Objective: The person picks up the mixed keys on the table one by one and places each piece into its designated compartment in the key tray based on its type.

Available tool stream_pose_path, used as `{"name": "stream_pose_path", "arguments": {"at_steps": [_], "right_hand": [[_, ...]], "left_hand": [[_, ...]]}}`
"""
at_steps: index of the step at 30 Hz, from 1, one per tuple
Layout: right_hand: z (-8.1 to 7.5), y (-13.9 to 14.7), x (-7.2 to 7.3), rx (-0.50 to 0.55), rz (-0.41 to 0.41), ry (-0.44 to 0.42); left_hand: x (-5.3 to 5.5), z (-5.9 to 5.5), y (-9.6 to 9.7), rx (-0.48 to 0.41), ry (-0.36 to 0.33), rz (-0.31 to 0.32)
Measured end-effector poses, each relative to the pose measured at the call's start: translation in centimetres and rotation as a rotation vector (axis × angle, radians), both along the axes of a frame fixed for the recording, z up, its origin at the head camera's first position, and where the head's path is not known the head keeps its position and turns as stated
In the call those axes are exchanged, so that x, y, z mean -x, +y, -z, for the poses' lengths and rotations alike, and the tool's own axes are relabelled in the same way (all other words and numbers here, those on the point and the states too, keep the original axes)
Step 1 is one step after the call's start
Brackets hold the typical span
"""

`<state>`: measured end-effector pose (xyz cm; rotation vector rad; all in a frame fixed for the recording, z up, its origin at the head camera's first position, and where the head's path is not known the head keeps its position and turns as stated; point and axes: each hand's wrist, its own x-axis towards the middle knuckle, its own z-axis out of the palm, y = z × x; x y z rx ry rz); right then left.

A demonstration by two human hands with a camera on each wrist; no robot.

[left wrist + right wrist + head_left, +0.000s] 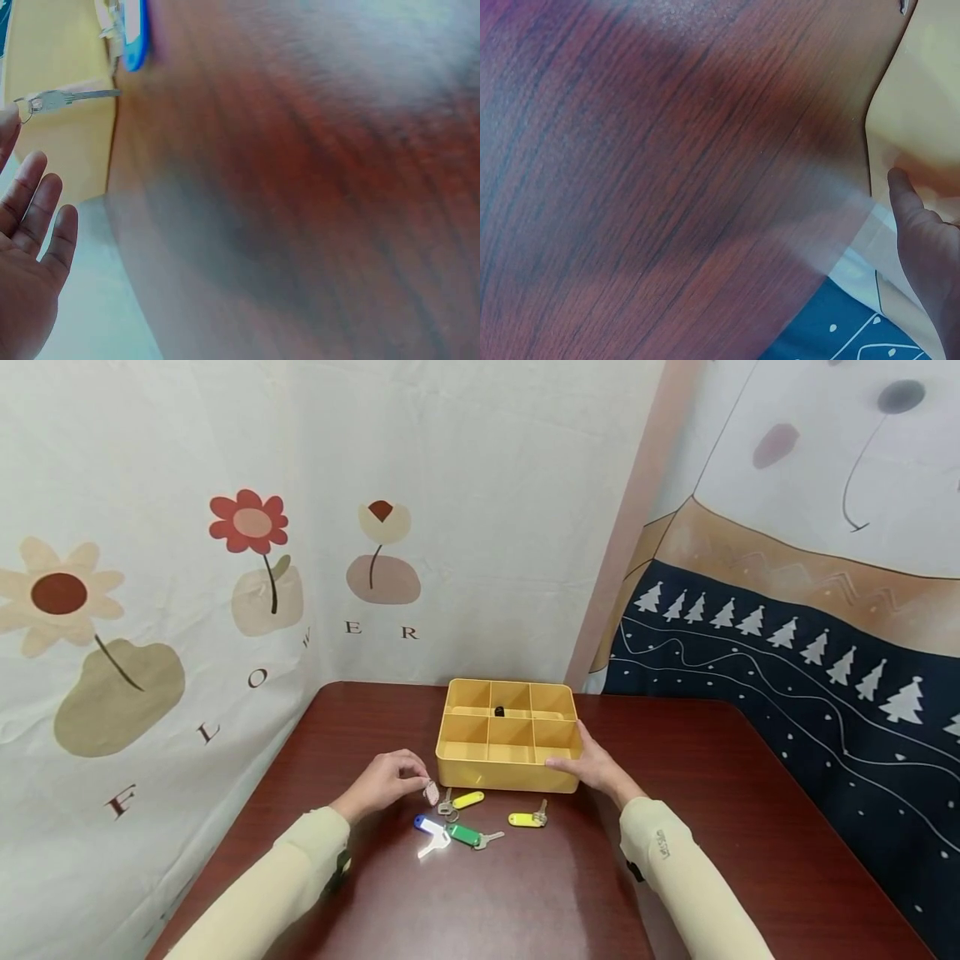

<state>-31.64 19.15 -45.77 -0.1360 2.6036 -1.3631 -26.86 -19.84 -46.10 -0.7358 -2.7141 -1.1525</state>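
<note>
My left hand [386,785] pinches a key [56,100] by its small ring between thumb and fingertip; the other fingers are spread in the left wrist view. The key hangs just in front of the yellow divided box [506,775], near its left front corner. My right hand [597,764] holds the box at its right front corner, thumb on the front wall and fingers along the right side. On the table before the box lie tagged keys: two yellow tags [468,799], a green tag [463,835] and a blue tag [430,825].
The box has six compartments; a small black object [499,712] sits in the back middle one. The dark red-brown table [525,902] ends at a printed fabric backdrop [487,527] behind and at the left. A dark blue tree-patterned cloth [750,668] hangs at the right.
</note>
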Motion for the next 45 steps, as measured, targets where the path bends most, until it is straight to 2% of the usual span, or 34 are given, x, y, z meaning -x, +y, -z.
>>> {"name": "stream_pose_path", "arguments": {"at_steps": [7, 16, 21, 29, 32, 38, 45], "right_hand": [[0.0, 0.0, 0.0, 0.009, 0.001, 0.000], [0.3, 0.0, 0.1, 0.018, 0.000, 0.020], [0.3, 0.1, 0.1, 0.018, 0.007, 0.028], [0.2, -0.1, 0.0, 0.022, 0.007, 0.031], [0.2, -0.2, 0.0, 0.027, 0.006, 0.037], [0.2, -0.2, 0.1, 0.032, 0.006, 0.029], [0.6, 0.0, 0.4, 0.049, -0.001, 0.043]], "left_hand": [[0.4, -1.4, -0.2, -0.053, 0.035, -0.024], [1.2, -2.3, 0.0, -0.098, -0.020, -0.068], [1.9, -2.6, 0.2, -0.105, -0.021, -0.079], [3.3, -3.4, 0.6, -0.118, -0.035, -0.129], [3.8, -3.8, 0.8, -0.127, -0.024, -0.131], [4.7, -4.5, 1.5, -0.143, -0.056, -0.143], [6.1, -5.3, 2.6, -0.143, -0.025, -0.133]]}}
